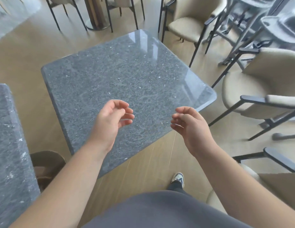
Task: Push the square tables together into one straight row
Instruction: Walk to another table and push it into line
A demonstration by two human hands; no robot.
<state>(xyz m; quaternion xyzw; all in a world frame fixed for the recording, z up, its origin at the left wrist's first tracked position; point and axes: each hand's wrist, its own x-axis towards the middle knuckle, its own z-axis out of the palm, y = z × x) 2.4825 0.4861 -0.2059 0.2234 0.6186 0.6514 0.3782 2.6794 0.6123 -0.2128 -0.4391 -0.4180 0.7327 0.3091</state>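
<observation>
A: Nearest the camera: grey shirt (160,211) at the bottom edge, below both forearms. One sneaker (178,177) on the wood floor (151,162), under the right forearm

B: Hands?

A: Left hand (110,119) raised over the near part of the square tabletop (123,76), fingers loosely curled, holding nothing. Right hand (189,127) level with it, just off the tabletop's near right edge, fingers likewise loosely curled, nothing in its hold. Palms turned toward each other, a gap between them. Contact with the stone: cannot tell, both look to be above it

B: Task items?

A: Speckled grey square tabletop lies directly ahead of the hands, turned so one corner points toward the person. Second tabletop (10,145), same grey stone, left of the left forearm, cut off by the frame edge. The two are apart; a strip of floor and a round brown base (48,165) show between them

B: Further out?

A: Beige armchairs (258,89) with dark frames right of the right hand. Beyond the tabletop, more chairs (189,25) and a column base (97,22)
</observation>
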